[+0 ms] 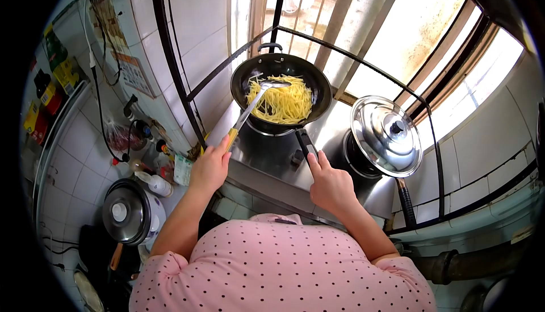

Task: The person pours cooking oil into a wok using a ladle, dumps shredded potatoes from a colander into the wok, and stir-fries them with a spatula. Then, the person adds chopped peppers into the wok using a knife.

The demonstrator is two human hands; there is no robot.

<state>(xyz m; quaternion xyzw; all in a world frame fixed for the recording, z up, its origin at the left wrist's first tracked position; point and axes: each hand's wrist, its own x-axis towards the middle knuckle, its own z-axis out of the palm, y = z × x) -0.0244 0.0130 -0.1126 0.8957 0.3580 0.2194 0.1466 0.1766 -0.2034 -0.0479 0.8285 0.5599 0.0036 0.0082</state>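
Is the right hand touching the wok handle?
Touching. The head view shows the right hand gripping the wok handle, fingers against it with no gap showing.

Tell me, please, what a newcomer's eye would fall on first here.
Probably the yellow shreds heaped in the dark wok at upper centre. The left hand holds a metal utensil over them, the right hand the wok's handle. Next, perhaps, the shiny lid with a black knob, on the right.

One head-worn view, forward and down toward the nearby wok.
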